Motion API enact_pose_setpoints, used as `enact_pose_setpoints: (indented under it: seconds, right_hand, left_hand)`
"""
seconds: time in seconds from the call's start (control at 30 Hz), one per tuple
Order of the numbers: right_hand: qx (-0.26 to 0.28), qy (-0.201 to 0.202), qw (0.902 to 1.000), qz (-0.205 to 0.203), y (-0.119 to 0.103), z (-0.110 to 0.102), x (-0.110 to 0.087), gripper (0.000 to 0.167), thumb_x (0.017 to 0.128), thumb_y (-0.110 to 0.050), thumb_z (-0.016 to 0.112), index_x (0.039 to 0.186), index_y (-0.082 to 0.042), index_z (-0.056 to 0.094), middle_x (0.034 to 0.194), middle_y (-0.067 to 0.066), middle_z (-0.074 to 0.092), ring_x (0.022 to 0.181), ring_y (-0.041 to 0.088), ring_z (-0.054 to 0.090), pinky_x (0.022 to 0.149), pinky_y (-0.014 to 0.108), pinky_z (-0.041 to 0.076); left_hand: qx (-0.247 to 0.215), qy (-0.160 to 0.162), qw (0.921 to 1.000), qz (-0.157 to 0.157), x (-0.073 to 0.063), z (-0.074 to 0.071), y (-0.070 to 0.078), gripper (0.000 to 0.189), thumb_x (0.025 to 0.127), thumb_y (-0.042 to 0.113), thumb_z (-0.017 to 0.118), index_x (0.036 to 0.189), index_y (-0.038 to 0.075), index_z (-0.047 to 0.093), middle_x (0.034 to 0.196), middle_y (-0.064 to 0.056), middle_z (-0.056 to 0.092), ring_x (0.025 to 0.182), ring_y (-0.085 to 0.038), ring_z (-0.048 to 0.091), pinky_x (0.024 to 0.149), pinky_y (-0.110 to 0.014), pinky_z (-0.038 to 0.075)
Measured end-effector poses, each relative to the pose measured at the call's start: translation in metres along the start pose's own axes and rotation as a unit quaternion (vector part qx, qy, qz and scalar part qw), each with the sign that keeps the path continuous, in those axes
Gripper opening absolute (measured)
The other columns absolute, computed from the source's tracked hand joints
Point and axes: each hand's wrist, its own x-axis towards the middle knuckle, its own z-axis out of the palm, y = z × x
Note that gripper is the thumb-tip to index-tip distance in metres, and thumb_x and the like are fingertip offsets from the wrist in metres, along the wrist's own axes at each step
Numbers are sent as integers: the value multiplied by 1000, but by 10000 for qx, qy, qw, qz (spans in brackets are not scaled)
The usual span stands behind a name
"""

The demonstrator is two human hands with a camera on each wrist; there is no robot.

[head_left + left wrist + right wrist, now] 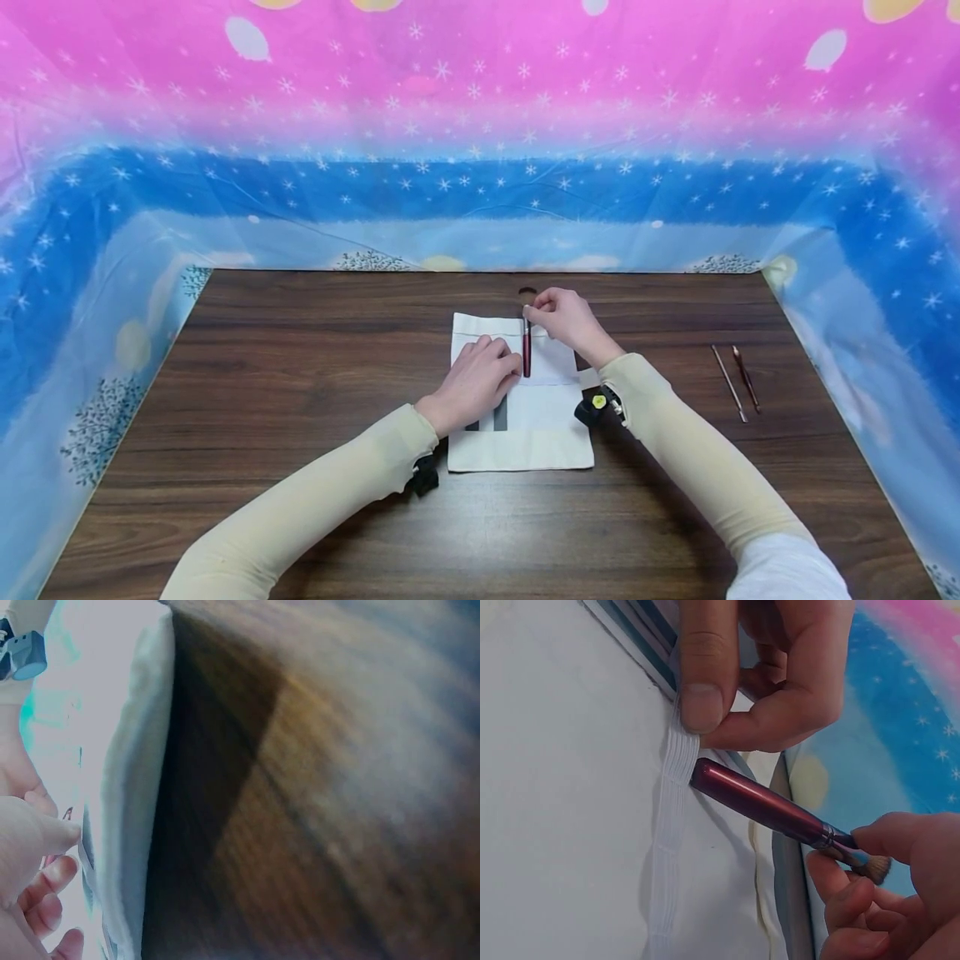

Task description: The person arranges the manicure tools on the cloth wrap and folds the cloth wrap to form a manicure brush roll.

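Observation:
A white fabric brush roll (517, 450) lies on the table with a white elastic band (671, 802) across its inside. My left hand (480, 379) pinches this band between thumb and finger, lifting its edge. In the right wrist view, the left thumb (703, 705) presses on top of it. My right hand (567, 321) holds a makeup brush (761, 802) near its bristle end. The brush has a dark red handle, a metal collar and brown bristles pointing away from me. Its handle tip is right at the band's edge, beside the left fingertips.
Two thin sticks, a silvery one (728, 383) and a brown one (746, 379), lie at the right on the dark wooden table (322, 350). Grey and dark strips (501, 412) show on the roll's left part. A patterned cloth (480, 192) encloses the back and sides.

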Motion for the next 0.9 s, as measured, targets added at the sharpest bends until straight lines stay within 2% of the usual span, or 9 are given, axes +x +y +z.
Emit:
enact_pose_setpoints:
  seconds: [0.27,0.5,0.63,0.8,0.9]
  right_hand:
    - [112,41,9999,118,3,1,-2,49,105,-34,62,143,-4,51,122,20,68,87,30,67,77,42,52]
    - [332,27,9992,219,5,4,-2,52,105,-34,63,145,-6,48,122,19,67,88,30,66,78,42,51]
    - [278,-83,9994,202,6,7,-1,50,104,-34,64,142,-4,51,122,20,68,92,31,67,80,42,52]
    - [-44,-164,9999,14,6,10,-1,41,103,-32,65,127,1,64,119,19,70,104,32,67,87,43,52]
    - [-105,-218,9997,-8,7,10,-2,37,103,-32,65,122,0,67,117,18,71,106,32,66,88,43,51]
  left_hand:
    - [1,19,10000,43,0,1,-1,5,103,16,68,100,18,72,103,-3,63,93,-23,52,83,-42,45]
    - [-52,84,9999,73,0,3,-2,4,102,16,69,100,17,72,103,-2,63,94,-23,52,83,-42,45]
    - [-68,54,9999,78,0,2,-2,4,102,16,69,102,17,73,103,-2,62,93,-23,51,83,-42,44]
    - [-33,17,10000,49,0,2,-1,4,103,18,68,103,18,73,103,-1,62,92,-22,50,83,-41,43]
    - [0,-1,10000,23,1,1,-1,5,103,18,68,103,18,73,103,-2,62,92,-22,50,83,-40,43]
